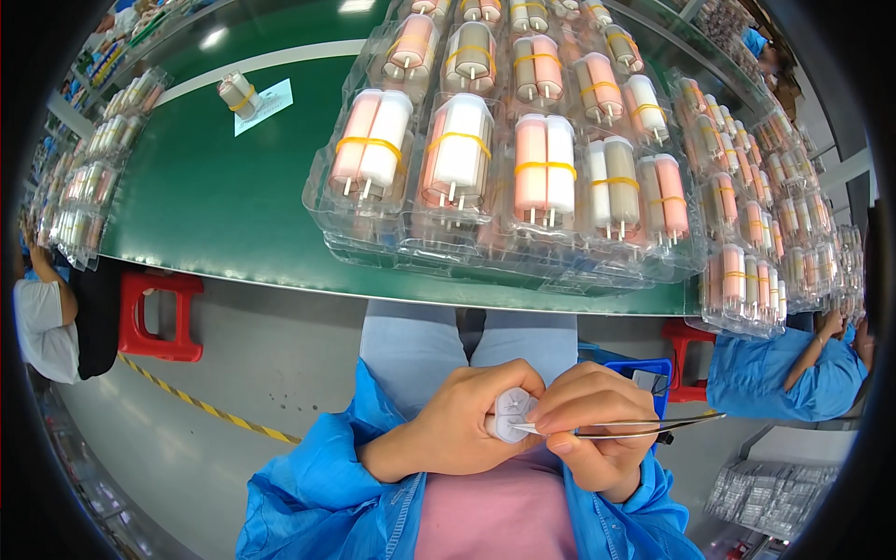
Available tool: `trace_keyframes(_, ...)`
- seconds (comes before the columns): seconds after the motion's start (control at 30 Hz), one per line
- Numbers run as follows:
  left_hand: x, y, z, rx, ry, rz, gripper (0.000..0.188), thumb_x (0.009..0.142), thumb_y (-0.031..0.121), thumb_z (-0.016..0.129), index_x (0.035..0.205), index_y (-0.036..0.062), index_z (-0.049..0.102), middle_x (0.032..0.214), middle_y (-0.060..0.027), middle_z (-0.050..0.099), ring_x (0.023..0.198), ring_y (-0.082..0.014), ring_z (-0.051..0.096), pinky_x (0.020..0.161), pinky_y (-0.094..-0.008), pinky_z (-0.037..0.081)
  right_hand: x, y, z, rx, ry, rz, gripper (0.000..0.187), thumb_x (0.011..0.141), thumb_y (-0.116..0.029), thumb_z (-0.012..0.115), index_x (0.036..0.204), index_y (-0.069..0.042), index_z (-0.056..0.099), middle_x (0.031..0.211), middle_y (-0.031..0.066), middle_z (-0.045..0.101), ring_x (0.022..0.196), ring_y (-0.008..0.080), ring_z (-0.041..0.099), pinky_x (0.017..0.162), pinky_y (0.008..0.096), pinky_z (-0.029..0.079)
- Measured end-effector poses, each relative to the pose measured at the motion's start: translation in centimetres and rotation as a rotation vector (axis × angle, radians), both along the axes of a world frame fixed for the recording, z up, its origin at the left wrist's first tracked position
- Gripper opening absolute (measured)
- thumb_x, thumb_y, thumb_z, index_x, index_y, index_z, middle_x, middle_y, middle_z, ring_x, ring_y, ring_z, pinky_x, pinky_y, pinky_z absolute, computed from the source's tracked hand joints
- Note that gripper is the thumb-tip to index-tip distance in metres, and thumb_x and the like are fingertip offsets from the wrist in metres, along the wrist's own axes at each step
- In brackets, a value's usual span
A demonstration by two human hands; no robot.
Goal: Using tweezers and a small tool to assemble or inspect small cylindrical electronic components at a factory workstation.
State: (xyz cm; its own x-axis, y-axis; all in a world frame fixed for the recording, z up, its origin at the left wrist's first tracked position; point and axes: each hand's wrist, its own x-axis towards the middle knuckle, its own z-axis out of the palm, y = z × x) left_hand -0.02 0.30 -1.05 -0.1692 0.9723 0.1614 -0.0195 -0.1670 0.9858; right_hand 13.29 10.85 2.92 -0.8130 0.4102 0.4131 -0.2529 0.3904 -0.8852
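Observation:
Above my lap, my left hand (453,425) is closed around a small pale, whitish part (512,408) with a divided, roundish end face turned up. The lower body of that part is hidden in my fingers. My right hand (602,415) pinches a pair of metal tweezers (667,425), whose points touch or nearly touch the end face. The tweezers' back end sticks out to the right. Beyond my hands, a stack of clear plastic trays (439,245) on the table bears pink, white and grey tube pairs (545,168) bound with yellow rubber bands.
The green table (233,215) has a banded tube pair (237,94) by a paper slip (265,106) at the far left. More loaded trays (747,294) stand right. Red stools (161,317) and co-workers in blue (779,373) are at both sides. A blue bin (661,366) stands beside my right hand.

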Motion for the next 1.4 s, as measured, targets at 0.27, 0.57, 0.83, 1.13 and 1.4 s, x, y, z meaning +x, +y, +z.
trace_keyframes(0.27, 0.1, -0.1, 0.0, 0.005, 0.05, 0.026, 0.032, 0.069, 0.008, 0.078, 0.09, 0.0054, 0.054, 0.075, -0.0108, 0.063, 0.066, -0.0275, 0.065, 0.054, -0.0325, 0.048, 0.1, 0.0, 0.1, 0.023, -0.011, 0.011, 0.016, 0.072, -0.001, 0.072, 0.087, 0.001, 0.066, 0.082, 0.0127, 0.067, 0.071, 0.0256, 0.064, 0.063, 0.0311, 0.052)
trace_keyframes(0.57, 0.3, -0.1, -0.2, 0.031, 0.082, 0.073, 0.028, 0.069, 0.006, 0.074, 0.089, 0.005, 0.054, 0.074, -0.011, 0.062, 0.064, -0.0281, 0.063, 0.053, -0.0331, 0.047, 0.1, -0.3, -0.3, 0.013, 0.0, -0.019, 0.015, 0.072, -0.002, 0.073, 0.085, 0.001, 0.066, 0.08, 0.0121, 0.068, 0.07, 0.0252, 0.065, 0.063, 0.0308, 0.052)
trace_keyframes(0.83, 0.1, 0.0, -0.1, 0.044, 0.094, 0.061, 0.028, 0.069, 0.006, 0.074, 0.089, 0.0051, 0.054, 0.073, -0.0109, 0.061, 0.064, -0.0281, 0.063, 0.052, -0.0334, 0.047, 0.1, -0.1, -0.2, 0.007, 0.01, -0.009, 0.016, 0.07, -0.002, 0.074, 0.085, 0.001, 0.067, 0.079, 0.0118, 0.067, 0.069, 0.0245, 0.065, 0.062, 0.0305, 0.052)
trace_keyframes(1.13, 0.0, 0.2, 0.0, 0.042, 0.158, 0.111, 0.025, 0.07, 0.006, 0.072, 0.088, 0.0059, 0.055, 0.071, -0.0102, 0.061, 0.062, -0.028, 0.062, 0.05, -0.0335, 0.046, -0.1, 0.0, -0.6, 0.045, 0.046, -0.025, 0.015, 0.069, -0.001, 0.074, 0.082, 0.002, 0.067, 0.079, 0.0126, 0.068, 0.068, 0.0256, 0.065, 0.061, 0.0306, 0.052)
trace_keyframes(1.4, 0.1, 0.2, -0.1, 0.041, 0.113, 0.078, 0.026, 0.07, 0.009, 0.075, 0.088, 0.0061, 0.055, 0.071, -0.0098, 0.061, 0.061, -0.0271, 0.062, 0.05, -0.0325, 0.046, 0.0, -0.2, -1.3, -0.067, 0.093, -0.035, 0.014, 0.071, -0.002, 0.074, 0.082, 0.002, 0.068, 0.078, 0.0128, 0.068, 0.068, 0.0244, 0.065, 0.06, 0.0301, 0.052)
